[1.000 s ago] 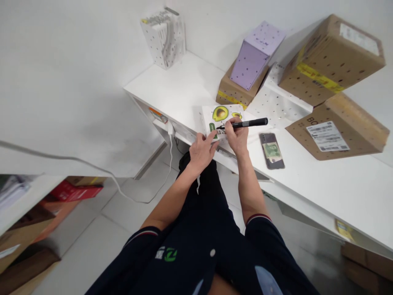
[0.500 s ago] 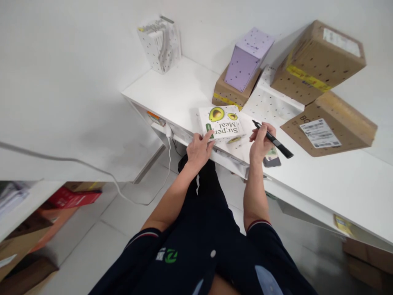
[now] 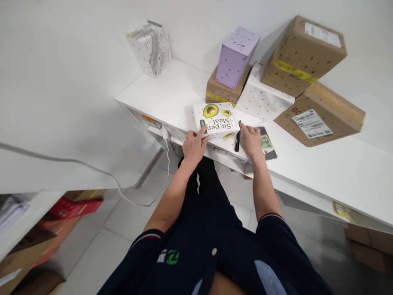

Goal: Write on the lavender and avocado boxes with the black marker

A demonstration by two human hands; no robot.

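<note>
The white avocado-printed box (image 3: pixel 215 120) is lying flat near the front edge of the counter (image 3: pixel 322 172), and every other place is given from it. At its near left corner the left hand (image 3: pixel 193 144) is laid, fingers spread and pressing on the box edge without being closed round it. Just right of the box a black marker (image 3: pixel 237 140) is pinched in the right hand (image 3: pixel 251 139), tip toward the counter. Just right of that hand a phone (image 3: pixel 266 143) is seen. Behind the box stand a purple carton (image 3: pixel 236 57) and brown parcels (image 3: pixel 319 112). The box is best kept pinned by the left hand so that it cannot slide; the marker should be kept clear of the printed face.
</note>
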